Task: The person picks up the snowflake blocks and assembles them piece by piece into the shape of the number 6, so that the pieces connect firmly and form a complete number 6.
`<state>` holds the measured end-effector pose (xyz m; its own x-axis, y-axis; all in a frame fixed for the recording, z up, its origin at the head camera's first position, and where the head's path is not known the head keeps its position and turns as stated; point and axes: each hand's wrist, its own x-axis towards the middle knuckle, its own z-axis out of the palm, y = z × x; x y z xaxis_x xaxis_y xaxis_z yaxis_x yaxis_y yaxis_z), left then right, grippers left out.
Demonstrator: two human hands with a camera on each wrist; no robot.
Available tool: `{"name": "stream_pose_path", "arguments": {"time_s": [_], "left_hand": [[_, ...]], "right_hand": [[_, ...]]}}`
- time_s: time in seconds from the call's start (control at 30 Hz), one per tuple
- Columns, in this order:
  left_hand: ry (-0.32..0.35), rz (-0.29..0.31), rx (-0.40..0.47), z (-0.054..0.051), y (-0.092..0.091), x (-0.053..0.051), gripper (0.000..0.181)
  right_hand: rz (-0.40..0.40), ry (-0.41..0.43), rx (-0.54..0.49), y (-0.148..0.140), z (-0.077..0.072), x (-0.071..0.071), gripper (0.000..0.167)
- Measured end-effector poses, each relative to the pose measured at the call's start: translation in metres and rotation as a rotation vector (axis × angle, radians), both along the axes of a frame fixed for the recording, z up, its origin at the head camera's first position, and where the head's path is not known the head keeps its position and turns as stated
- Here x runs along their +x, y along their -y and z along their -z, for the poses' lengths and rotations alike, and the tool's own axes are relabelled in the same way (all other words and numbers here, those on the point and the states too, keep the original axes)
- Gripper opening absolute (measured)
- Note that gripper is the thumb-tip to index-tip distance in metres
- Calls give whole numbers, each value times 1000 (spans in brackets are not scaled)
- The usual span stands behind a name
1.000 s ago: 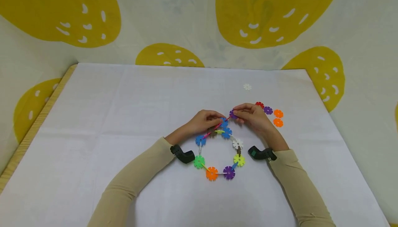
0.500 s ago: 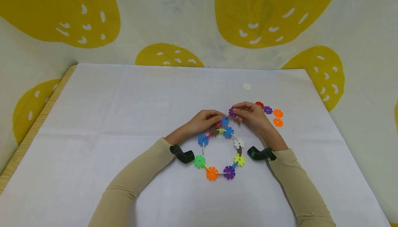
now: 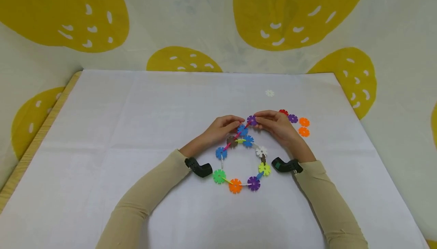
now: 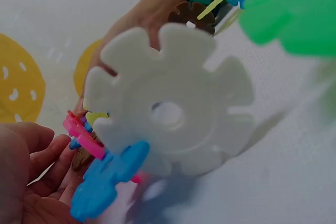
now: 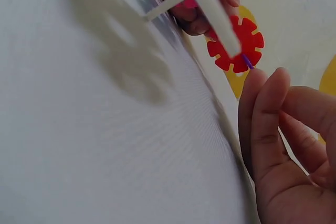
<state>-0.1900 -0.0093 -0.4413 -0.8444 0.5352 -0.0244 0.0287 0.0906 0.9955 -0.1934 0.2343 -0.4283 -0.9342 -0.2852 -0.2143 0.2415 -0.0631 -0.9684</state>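
Note:
A ring of slotted, interlocking plastic snowflake discs lies mid-table, among them a green disc (image 3: 219, 176), an orange disc (image 3: 235, 185) and a brown disc (image 3: 232, 141). From its top a short tail runs up and right through a blue disc (image 3: 242, 129) and a red disc (image 5: 245, 45) to a purple disc (image 3: 251, 120). My right hand (image 3: 278, 126) pinches the purple disc between thumb and fingers. My left hand (image 3: 222, 128) is beside the blue disc, fingertips at its upper edge; whether they grip it is unclear. A white disc (image 4: 173, 98) fills the left wrist view.
Beyond my right hand lie loose discs: a red disc (image 3: 283, 112), a purple disc (image 3: 292, 118) and two orange discs (image 3: 304, 122). Farther back is a white disc (image 3: 269, 93). A white cloth (image 3: 153, 105) covers the table, with wooden edge (image 3: 37, 133) showing at left.
The left thumb has drawn up and left off the blue disc's face, so the blue and brown discs show more fully. The ring's right and lower parts have shifted slightly up. The right hand keeps its pinch.

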Motion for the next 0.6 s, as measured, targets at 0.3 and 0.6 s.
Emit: {"name": "stream_pose_path", "arguments": {"time_s": [0.3, 0.6], "left_hand": [[-40, 59, -93, 0, -1, -14, 34], [-93, 105, -104, 2, -11, -30, 33]], "right_hand": [[-10, 1, 53, 4, 2, -1, 11], [-37, -27, 126, 6, 1, -1, 15]]}}
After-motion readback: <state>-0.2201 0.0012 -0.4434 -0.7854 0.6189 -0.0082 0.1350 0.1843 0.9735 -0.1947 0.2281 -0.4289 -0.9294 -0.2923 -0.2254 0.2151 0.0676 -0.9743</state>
